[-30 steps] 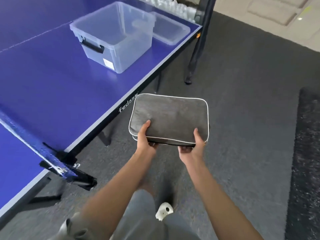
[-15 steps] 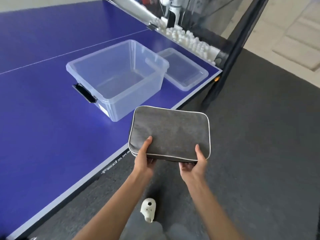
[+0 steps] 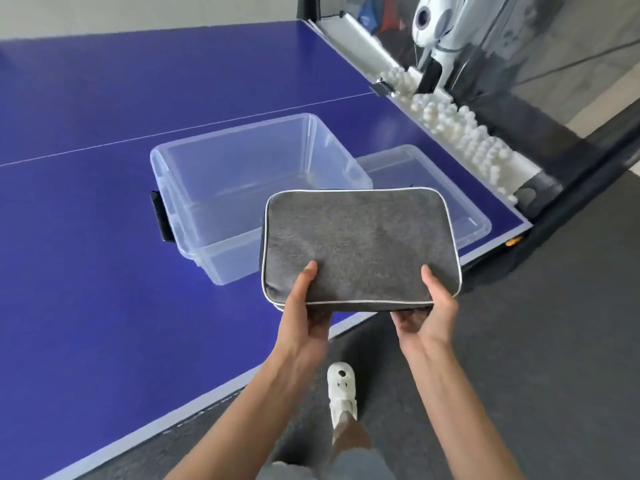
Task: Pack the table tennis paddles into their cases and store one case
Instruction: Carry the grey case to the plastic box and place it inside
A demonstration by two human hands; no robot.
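Note:
A grey fabric paddle case (image 3: 360,242) with white piping is held flat in the air over the near edge of the blue table tennis table (image 3: 86,271). My left hand (image 3: 306,308) grips its near left corner, thumb on top and fingers underneath. My right hand (image 3: 427,306) grips the near right corner the same way. The case is closed; what is inside it is hidden. Just beyond the case stands an empty clear plastic storage bin (image 3: 242,178) with a black handle clip. Part of the bin's near right corner is hidden behind the case.
The bin's clear lid (image 3: 464,209) lies on the table right of the bin, partly behind the case. A tray of several white balls (image 3: 460,133) and a white ball machine (image 3: 436,26) stand at the table's far end. Dark carpet (image 3: 540,341) lies to the right; my white shoe (image 3: 341,393) is below.
I have walked along the table toward the bin, carrying the case in both hands. The case has gone from beside the table's edge to over it, just in front of the bin.

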